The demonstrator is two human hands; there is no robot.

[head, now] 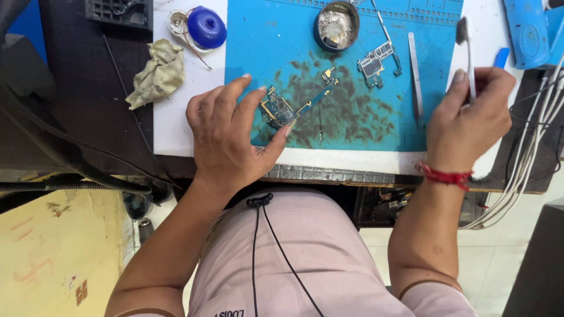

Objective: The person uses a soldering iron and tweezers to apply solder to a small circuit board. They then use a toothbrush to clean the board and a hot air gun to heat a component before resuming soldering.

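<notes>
board [286,105] lies on the blue mat [258,41], tilted, its narrow arm pointing up and right toward the mat's middle. left hand [226,138] rests over the mat's lower left part, fingers spread and slightly curled. the thumb tip touches the board's lower edge, and the index and middle fingertips reach its left end; the hand is not clamped around the board but braces it at the edges. the palm lies below and left of the board, above the bench front. right hand [473,114] is at the mat's right edge, well apart from the board. its fingers are closed together on the white handle of a brush [466,50], which stands nearly upright with its dark bristles at the top. a red band [445,175] circles the right wrist. dark residue stains the mat just right of and below the board. a second board [376,63] lies further up and right, near a round tin [336,26]. tweezers [416,79] lie on the mat between the second board and the right hand. a crumpled cloth [157,73] lies left of the mat, below a blue cap [206,27].
</notes>
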